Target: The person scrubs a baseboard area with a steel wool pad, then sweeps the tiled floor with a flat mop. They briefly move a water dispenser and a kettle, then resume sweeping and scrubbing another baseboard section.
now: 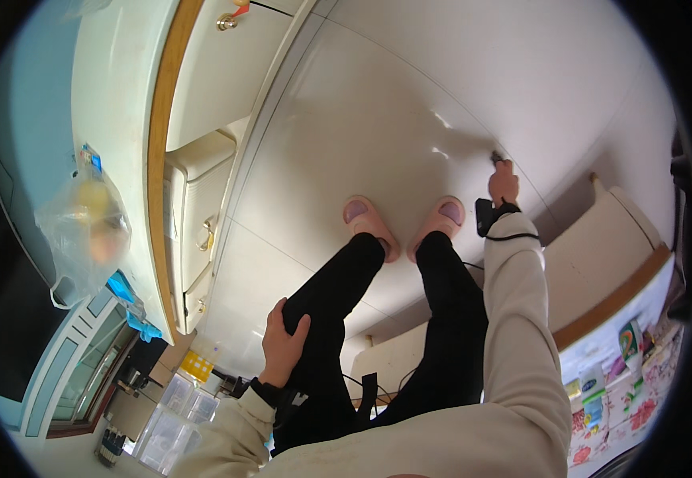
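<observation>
My left hand (pixel 285 340) rests on my black-trousered leg (pixel 328 299) around the knee, thumb spread from the fingers, holding nothing. Out to the right, my right hand (pixel 503 182) is closed around a small dark object (pixel 496 157), whose kind is too small to make out. That object sits at or just above the pale tiled floor (pixel 381 107), beside a tile joint; contact cannot be judged. Pink slippers (pixel 372 224) are on my feet, between the two hands. A black device (pixel 484 216) is strapped at my right wrist.
Cream cabinets (pixel 220 77) with brass knobs line the left, under a wood-edged counter (pixel 122 89) bearing a clear plastic bag (pixel 92 227). At right stands a wood-edged cabinet (pixel 603 257); bottles (pixel 631 346) rest near a floral cloth (pixel 638 412). Clear plastic boxes (pixel 169 433) are lower left.
</observation>
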Motion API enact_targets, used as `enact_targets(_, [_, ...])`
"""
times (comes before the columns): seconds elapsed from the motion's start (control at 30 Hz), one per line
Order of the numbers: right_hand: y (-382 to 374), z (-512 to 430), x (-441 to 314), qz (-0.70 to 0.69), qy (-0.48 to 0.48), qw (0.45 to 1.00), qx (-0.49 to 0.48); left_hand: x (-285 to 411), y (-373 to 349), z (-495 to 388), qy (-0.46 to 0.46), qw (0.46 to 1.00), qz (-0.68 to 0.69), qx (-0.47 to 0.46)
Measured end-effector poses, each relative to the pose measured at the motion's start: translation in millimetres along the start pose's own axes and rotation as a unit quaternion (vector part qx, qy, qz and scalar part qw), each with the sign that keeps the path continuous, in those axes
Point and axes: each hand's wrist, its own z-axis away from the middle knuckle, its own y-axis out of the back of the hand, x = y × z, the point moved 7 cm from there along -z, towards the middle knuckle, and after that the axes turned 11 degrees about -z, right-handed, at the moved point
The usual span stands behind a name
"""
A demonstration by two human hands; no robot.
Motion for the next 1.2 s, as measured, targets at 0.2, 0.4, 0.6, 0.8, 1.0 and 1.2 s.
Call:
enact_targets(0.2, [82.8, 92.5, -69.8, -0.251, 0.141, 0.957, 0.017, -28.0, -28.3, 36.1, -0.006, 0.998, 0.017, -0.065])
enact_targets(0.4, [183.8, 221.0, -190.5, -0.506, 0.155, 0.829, -0.178, -30.9, -13.1, 85.5, -0.155, 0.98, 0.125, -0.007])
enact_targets(0.6, [284.8, 369.2, -337.6, -0.593, 0.148, 0.664, -0.432, -31.2, 125.0, 151.2, -0.221, 0.93, 0.29, 0.05])
enact_targets(0.8, [342.5, 483.1, -438.1, -0.622, 0.166, 0.559, -0.522, -121.7, 245.1, 268.9, -0.164, 0.87, 0.411, 0.217])
enact_targets(1.0, [352.4, 598.5, -494.7, -0.571, 0.218, 0.478, -0.631, -250.5, 227.0, 381.4, -0.065, 0.791, 0.535, 0.291])
enact_targets(1.2, [295.1, 722.2, -527.7, -0.601, 0.118, 0.438, -0.658, -402.4, 174.4, 490.3, 0.058, 0.678, 0.622, 0.386])
